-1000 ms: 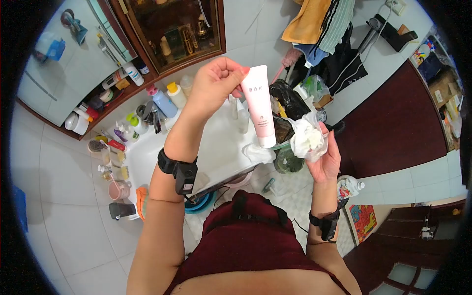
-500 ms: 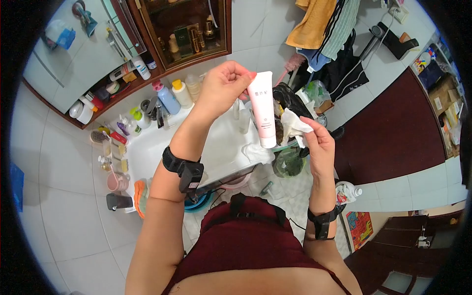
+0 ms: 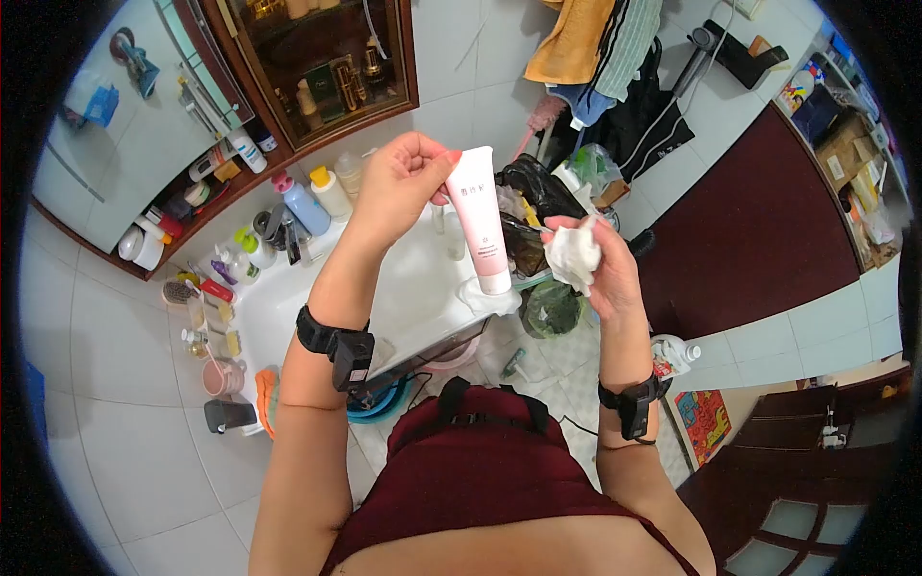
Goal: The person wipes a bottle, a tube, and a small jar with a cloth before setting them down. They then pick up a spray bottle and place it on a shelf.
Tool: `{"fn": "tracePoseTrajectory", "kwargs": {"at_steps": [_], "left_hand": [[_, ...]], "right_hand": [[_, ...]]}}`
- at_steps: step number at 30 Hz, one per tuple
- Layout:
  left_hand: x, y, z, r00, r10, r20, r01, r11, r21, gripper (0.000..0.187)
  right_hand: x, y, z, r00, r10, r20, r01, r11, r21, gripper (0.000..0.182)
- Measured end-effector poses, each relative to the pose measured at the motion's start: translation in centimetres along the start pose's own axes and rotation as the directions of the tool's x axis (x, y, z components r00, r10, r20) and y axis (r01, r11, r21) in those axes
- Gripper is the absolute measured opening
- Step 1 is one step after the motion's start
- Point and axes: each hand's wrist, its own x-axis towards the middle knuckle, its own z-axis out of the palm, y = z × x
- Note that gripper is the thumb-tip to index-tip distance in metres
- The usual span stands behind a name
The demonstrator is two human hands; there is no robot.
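My left hand pinches a white and pink squeeze tube by the edge of its upper end, over the right part of the sink. The tube hangs almost upright, its narrow cap end down and its printed side facing me. In my right hand is a crumpled white tissue, bunched between thumb and fingers. It is to the right of the tube and apart from it. Behind both hands are black plastic bags. A white cloth or tissue lies on the sink's front right corner, partly behind the tube.
The white sink has bottles along its back ledge. A mirror cabinet hangs above. Towels hang at the back right. A green-lined bin stands on the floor, and a blue basin sits below the sink.
The camera view has shifted, so the scene sits further left. My right hand has gathered the tissue into a tighter bunch. The left hand still holds the tube.
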Motion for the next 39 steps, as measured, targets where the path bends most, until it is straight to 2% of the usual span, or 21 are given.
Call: {"fn": "tracePoseTrajectory", "kwargs": {"at_steps": [3, 4, 6, 7, 8, 9, 10, 11, 13, 14, 16, 17, 18, 19, 21, 25, 30, 33, 34, 37, 39], "left_hand": [[-0.1, -0.1, 0.1, 1.0, 0.005, 0.017, -0.005, 1.0, -0.008, 0.016], [-0.1, -0.1, 0.1, 1.0, 0.003, 0.019, -0.003, 1.0, 0.002, 0.015], [-0.2, -0.2, 0.2, 1.0, -0.001, 0.018, 0.001, 1.0, 0.02, 0.015], [-0.2, -0.3, 0.2, 1.0, 0.003, 0.026, -0.003, 1.0, 0.011, 0.016], [-0.2, -0.5, 0.2, 0.999, 0.006, 0.036, -0.007, 1.0, 0.004, 0.016], [-0.1, -0.6, 0.2, 0.999, 0.014, 0.049, -0.014, 1.0, -0.002, 0.016], [0.0, -0.4, 0.3, 0.999, 0.005, 0.05, -0.005, 1.0, 0.007, 0.016], [-0.1, -0.3, 0.3, 0.999, -0.004, 0.044, 0.004, 1.0, 0.014, 0.016], [-0.4, -0.6, 0.4, 0.999, -0.016, 0.035, 0.016, 1.0, 0.015, 0.016], [-0.5, -0.7, 0.4, 0.999, -0.011, 0.037, 0.011, 1.0, 0.012, 0.016], [-0.3, -0.7, 0.3, 0.999, 0.001, 0.044, -0.001, 1.0, 0.008, 0.016], [-0.4, -0.7, 0.3, 0.999, 0.001, 0.046, -0.002, 1.0, 0.005, 0.016], [-0.5, -0.7, 0.2, 0.999, -0.001, 0.047, 0.0, 1.0, 0.002, 0.016], [-0.6, -0.8, 0.2, 0.999, -0.004, 0.049, 0.004, 1.0, 0.005, 0.016], [-0.8, -0.7, 0.0, 0.999, -0.01, 0.046, 0.01, 1.0, 0.008, 0.016], [-0.9, -0.7, 0.0, 0.999, -0.011, 0.039, 0.011, 1.0, 0.01, 0.016], [-1.3, -0.7, -0.1, 1.0, -0.005, 0.028, 0.005, 1.0, 0.004, 0.016], [-1.2, -0.6, -0.1, 1.0, -0.015, 0.009, 0.015, 1.0, 0.0, 0.015], [-1.1, -0.6, -0.2, 1.0, -0.015, 0.012, 0.015, 1.0, -0.005, 0.016], [-0.8, -0.7, -0.3, 1.0, -0.018, 0.011, 0.018, 1.0, -0.008, 0.017], [-0.6, -0.7, -0.2, 1.0, -0.021, 0.0, 0.021, 1.0, 0.007, 0.017]], "right_hand": [[0.6, 1.0, -1.8, 0.973, -0.229, 0.036, 0.205, 0.776, -0.597, 0.022], [0.2, 0.6, -1.7, 0.994, -0.105, -0.015, 0.102, 0.983, -0.154, 0.025], [0.5, 0.9, -2.6, 0.991, -0.128, 0.034, 0.126, 0.843, -0.523, 0.022], [0.7, 1.3, -3.4, 0.99, -0.128, 0.057, 0.133, 0.722, -0.679, 0.02], [1.3, 2.4, -5.3, 0.92, -0.283, 0.273, 0.342, 0.233, -0.911, 0.015], [1.8, 2.2, -5.5, 0.914, -0.283, 0.292, 0.281, -0.08, -0.956, 0.007], [1.8, 2.2, -5.5, 0.954, -0.296, 0.04, 0.165, 0.41, -0.897, 0.007], [1.9, 2.2, -5.5, 0.966, -0.183, -0.183, 0.037, 0.798, -0.602, 0.01], [1.5, 0.6, -3.1, 0.975, -0.041, -0.22, -0.017, 0.967, -0.255, 0.017], [1.5, 0.5, -2.3, 0.964, -0.067, -0.258, -0.03, 0.935, -0.354, 0.021], [1.4, 0.2, -2.3, 0.969, -0.172, -0.179, -0.11, 0.348, -0.931, 0.023], [1.4, 0.0, -2.4, 0.975, -0.19, -0.114, -0.13, -0.073, -0.989, 0.024], [1.5, 0.2, -2.8, 0.947, -0.322, -0.005, -0.098, -0.273, -0.957, 0.025], [1.5, 0.2, -3.1, 0.949, -0.295, -0.109, -0.08, 0.111, -0.991, 0.025], [1.8, -0.2, -3.9, 0.96, -0.133, -0.245, -0.054, 0.774, -0.631, 0.025], [2.0, -1.4, -2.6, 0.938, 0.004, -0.346, -0.121, 0.942, -0.314, 0.021], [1.9, -0.5, -4.1, 0.99, 0.08, -0.112, -0.074, 0.996, 0.052, 0.022], [0.6, -1.1, -2.2, 0.993, 0.013, 0.119, -0.025, 0.995, 0.098, 0.034], [-0.1, -1.2, -0.5, 1.0, -0.011, 0.026, 0.011, 1.0, -0.003, 0.041], [-0.5, -2.0, -1.1, 0.949, 0.182, 0.256, -0.037, 0.874, -0.485, 0.036], [-1.7, -1.9, 0.4, 0.927, 0.02, 0.375, 0.276, 0.641, -0.716, 0.031]]}}
